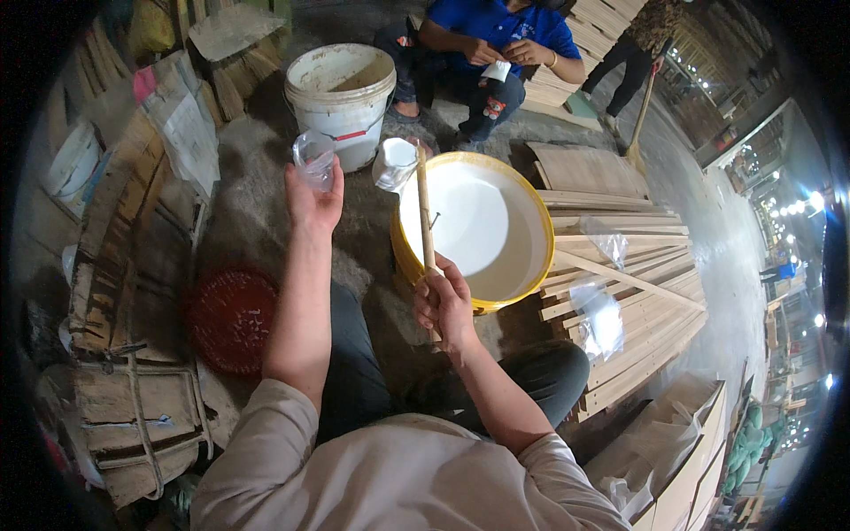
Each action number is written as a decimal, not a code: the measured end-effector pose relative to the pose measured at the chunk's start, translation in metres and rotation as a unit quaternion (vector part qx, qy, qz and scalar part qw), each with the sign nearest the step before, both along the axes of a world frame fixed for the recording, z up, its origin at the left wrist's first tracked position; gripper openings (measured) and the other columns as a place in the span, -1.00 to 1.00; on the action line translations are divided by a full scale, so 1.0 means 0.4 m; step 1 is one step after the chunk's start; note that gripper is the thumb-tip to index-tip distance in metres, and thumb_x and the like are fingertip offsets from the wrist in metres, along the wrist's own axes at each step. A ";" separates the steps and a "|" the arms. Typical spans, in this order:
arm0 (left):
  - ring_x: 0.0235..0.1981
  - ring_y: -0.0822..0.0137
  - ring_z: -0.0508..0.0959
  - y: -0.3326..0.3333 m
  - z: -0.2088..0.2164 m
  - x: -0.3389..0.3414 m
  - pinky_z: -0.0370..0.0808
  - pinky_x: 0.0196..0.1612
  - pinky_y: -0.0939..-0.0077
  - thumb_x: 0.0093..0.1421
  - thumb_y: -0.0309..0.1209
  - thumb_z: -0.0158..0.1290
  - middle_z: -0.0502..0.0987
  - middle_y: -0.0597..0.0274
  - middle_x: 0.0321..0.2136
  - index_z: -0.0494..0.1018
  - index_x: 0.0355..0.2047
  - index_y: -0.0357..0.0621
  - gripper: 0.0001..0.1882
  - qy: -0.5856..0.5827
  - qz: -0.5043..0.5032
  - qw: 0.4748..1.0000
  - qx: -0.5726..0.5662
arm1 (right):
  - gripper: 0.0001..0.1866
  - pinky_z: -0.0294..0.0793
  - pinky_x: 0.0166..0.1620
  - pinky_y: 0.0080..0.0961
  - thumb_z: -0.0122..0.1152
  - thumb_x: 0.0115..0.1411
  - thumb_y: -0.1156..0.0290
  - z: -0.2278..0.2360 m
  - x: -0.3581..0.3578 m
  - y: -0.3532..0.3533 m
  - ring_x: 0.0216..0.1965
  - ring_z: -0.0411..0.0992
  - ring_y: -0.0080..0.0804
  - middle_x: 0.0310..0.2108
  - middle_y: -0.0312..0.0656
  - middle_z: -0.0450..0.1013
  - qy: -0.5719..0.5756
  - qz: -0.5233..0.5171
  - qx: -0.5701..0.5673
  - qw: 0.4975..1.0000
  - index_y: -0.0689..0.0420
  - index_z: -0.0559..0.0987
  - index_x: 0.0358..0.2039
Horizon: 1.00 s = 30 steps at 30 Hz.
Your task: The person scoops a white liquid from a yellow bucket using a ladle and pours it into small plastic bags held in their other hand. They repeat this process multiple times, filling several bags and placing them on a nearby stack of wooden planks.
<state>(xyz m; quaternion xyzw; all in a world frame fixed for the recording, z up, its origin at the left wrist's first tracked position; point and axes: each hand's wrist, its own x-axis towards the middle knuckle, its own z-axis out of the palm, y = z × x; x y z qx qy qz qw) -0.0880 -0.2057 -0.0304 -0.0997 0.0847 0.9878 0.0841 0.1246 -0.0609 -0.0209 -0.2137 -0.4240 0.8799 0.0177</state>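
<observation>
Wooden stick: being clasped in the right hand, fingers curling round its lower part; slanting up over the left side of a yellow-rimmed bucket containing white liquid; bearing a nail jutting out sideways. Holding a clear plastic cup in the left hand, thumb and fingers closing round it, well left of the stick. Facing another clear cup, white inside, just beside the bucket's far left rim, and a white pail beyond. Sitting between a round red thing on the left and stacked wooden slats on the right. Facing, farther off, a blue-shirted co-worker, handling something small and white.
</observation>
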 end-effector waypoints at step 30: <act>-0.28 0.18 0.45 0.543 0.025 0.181 0.51 -0.21 0.33 0.24 -0.05 -0.21 0.43 0.07 -0.27 0.28 -0.14 -0.18 -0.57 -0.080 -0.307 0.948 0.022 | -0.59 0.18 -0.53 -0.76 -0.11 0.21 0.54 0.175 0.222 0.324 -0.61 0.18 -0.72 -0.59 -0.38 0.23 0.069 -0.097 0.597 0.794 0.18 0.22 0.10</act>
